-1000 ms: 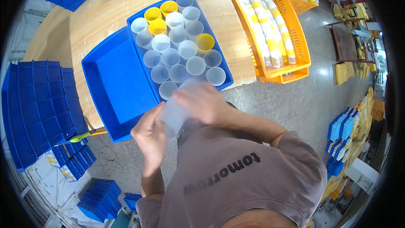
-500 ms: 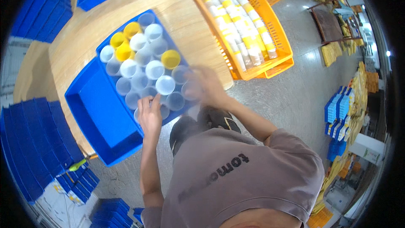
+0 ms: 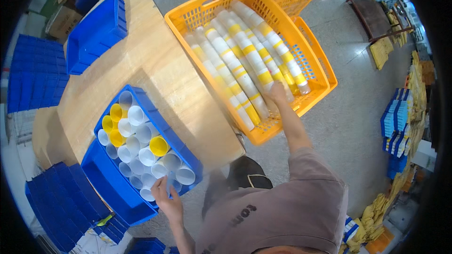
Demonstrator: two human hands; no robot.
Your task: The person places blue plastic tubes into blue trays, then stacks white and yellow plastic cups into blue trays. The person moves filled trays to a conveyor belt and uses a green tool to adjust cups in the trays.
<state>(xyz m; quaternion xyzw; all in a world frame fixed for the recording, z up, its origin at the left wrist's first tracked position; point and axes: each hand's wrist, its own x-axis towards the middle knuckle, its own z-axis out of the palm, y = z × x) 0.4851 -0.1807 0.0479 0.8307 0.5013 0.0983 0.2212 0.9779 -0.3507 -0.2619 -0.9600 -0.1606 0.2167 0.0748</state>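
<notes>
A blue bin (image 3: pixel 155 115) at the table edge is packed with several upright cups, mostly translucent white with a few yellow ones (image 3: pixel 159 146). At its near end is my left hand (image 3: pixel 168 203), fingers apart beside the nearest white cups and gripping none. To the right, my right hand (image 3: pixel 278 94) reaches into an orange crate (image 3: pixel 263 137). Its fingers close around the near end of a long stack of nested white and yellow cups (image 3: pixel 249 49); the fingertips are partly hidden. Several similar stacks lie alongside in the crate.
A second blue bin (image 3: pixel 101 181) adjoins the cup-filled one on its left. Another blue bin (image 3: pixel 96 35) rests on the wooden table (image 3: pixel 174 80). Stacked blue bins (image 3: pixel 66 197) stand at the left. Behind the crate is another orange crate (image 3: pixel 301 2) holding more cups.
My right hand has left the cups in the bin and gone right into the orange crate. My left hand stays near the bin's near end. The view has swung toward the crate.
</notes>
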